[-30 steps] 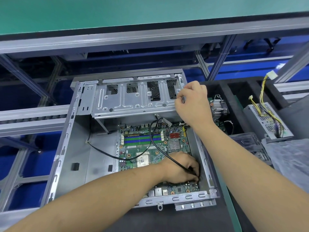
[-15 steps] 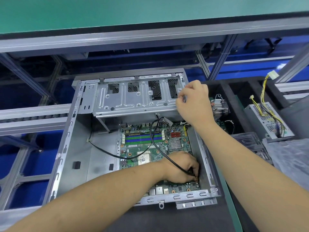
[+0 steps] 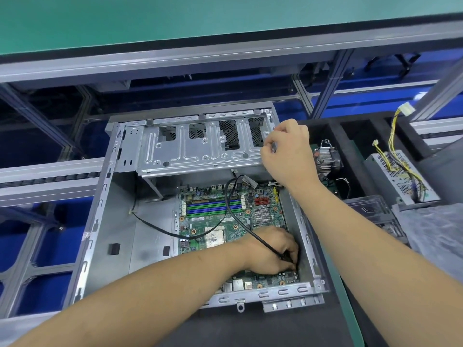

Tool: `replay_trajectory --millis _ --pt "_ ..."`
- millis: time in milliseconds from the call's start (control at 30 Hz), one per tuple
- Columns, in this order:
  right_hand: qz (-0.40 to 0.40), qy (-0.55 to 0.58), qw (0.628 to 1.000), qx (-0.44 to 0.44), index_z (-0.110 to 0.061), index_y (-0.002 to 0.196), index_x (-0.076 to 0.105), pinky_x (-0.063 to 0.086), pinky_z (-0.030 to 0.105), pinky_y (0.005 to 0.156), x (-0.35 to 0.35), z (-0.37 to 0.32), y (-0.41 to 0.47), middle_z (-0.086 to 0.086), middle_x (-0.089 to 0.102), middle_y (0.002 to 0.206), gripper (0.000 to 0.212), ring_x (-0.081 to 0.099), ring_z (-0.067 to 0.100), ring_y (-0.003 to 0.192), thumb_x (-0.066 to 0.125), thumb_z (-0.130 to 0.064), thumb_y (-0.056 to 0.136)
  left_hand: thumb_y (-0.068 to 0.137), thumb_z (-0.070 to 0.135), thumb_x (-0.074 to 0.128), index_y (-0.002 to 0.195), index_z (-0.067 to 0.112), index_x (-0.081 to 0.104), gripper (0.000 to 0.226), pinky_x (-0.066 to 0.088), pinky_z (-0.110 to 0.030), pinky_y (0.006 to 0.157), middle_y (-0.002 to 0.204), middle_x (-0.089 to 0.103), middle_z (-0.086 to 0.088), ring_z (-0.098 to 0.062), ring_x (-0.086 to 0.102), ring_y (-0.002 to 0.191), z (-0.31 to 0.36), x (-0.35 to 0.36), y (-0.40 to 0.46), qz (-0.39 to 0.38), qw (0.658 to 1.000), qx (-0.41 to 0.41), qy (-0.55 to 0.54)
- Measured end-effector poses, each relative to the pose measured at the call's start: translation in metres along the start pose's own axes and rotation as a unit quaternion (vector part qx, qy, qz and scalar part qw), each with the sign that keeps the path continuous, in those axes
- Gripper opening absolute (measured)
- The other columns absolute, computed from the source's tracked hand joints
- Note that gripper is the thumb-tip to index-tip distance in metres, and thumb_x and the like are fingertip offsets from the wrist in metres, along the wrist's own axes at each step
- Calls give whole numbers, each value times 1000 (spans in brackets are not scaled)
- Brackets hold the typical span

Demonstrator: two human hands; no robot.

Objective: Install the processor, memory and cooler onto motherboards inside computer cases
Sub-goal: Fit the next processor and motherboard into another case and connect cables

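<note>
We see a grey stamped-metal computer case [image 3: 100, 221], dull and smooth, a glossy green motherboard [image 3: 225, 216], and a matt black rubbery cable [image 3: 235, 216].

Head view, looking down, close over case [image 3: 100, 204].

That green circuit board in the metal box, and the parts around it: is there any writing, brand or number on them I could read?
No text can be read in this view.
motherboard: white printing and a small sticker strip, too small and blurred to read.
processor: dark marks on its metal lid, illegible.
computer case: only stamped shapes, no lettering visible.
power supply: no label in view.
</note>
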State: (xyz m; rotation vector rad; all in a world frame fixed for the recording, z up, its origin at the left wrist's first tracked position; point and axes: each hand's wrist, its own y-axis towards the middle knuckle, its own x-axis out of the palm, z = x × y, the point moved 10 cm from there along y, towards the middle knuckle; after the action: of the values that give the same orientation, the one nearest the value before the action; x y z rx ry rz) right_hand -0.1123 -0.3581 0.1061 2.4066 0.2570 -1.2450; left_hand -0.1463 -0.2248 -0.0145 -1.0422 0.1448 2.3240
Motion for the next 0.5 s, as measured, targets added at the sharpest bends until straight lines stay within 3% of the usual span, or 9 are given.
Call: replay_trajectory --millis 300,500 --pt "-6 3 1000 5 -2 88 73 43 35 84 -1 -1 -1 9 52 111 19 41 29 114 57 -10 93 86 17 72 94 11 76 11 52 -33 85 97 70 -5 -23 60 95 0 2 2 -15 1000 -17 -1" --pt "-6 -4 1000 6 -2 89 73 33 27 82 -1 -1 -1 8 52 114 19 40 29 114 56 -10 94 86 17 73 89 9 74 8 51 -33 80 92 69 -8 -25 59 90 7 0 1 -18 1000 3 22"
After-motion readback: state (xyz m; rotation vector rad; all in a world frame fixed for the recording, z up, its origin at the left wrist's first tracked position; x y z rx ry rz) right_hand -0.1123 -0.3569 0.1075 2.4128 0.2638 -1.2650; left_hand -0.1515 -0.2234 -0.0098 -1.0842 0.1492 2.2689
